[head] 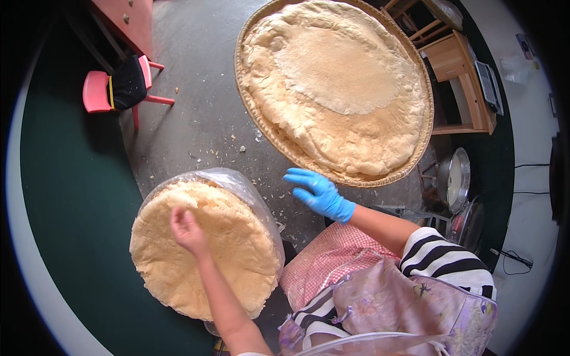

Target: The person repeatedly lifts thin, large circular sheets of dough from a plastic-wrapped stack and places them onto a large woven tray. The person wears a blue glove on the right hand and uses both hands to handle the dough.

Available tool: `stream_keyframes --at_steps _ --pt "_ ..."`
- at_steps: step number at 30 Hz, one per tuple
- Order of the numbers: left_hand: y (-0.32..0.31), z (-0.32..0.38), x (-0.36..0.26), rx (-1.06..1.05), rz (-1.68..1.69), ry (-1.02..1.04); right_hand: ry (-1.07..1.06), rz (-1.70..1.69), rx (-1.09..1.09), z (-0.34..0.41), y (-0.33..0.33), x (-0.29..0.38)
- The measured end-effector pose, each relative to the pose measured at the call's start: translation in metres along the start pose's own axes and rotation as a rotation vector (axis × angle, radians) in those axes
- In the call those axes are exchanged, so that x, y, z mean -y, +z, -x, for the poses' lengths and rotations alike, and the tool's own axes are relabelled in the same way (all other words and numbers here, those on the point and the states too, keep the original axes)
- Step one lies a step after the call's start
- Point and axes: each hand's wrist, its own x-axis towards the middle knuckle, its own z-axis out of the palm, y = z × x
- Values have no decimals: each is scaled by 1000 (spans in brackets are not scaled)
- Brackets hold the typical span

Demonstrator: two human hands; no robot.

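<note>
My left hand (186,230), bare and with loosely curled fingers, is over the stack of large thin flatbreads (236,249) at the lower left. I see nothing in it; whether it touches the top sheet cannot be told. A clear plastic bag (262,209) wraps the far and right sides of this stack, whose edges are ragged. My right hand (318,193) wears a blue glove and holds nothing, fingers extended and thumb apart. It is just below the near rim of a wide woven tray (285,153). Broad, crumpled flatbread sheets (356,142) fill that tray, with a paler round patch (338,66) on top.
A pink plastic chair (95,91) with a black cloth stands at the upper left, near a red cabinet (129,26). Crumbs dot the grey floor (200,89). On the right are a wooden desk (472,80) and a metal basin (458,178) with pale contents.
</note>
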Motion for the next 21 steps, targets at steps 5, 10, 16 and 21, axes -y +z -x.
stream_keyframes --at_steps 5,10,16,21 --pt "243 86 -76 615 590 -452 657 -511 -449 -13 -151 -96" --pt "416 64 -55 326 326 -689 732 -643 -396 -18 -220 -139" --pt "462 46 -54 322 64 -957 907 -877 -128 -3 -220 -137" --pt "482 39 -88 421 -3 -802 1052 -1384 176 -23 -218 -137"
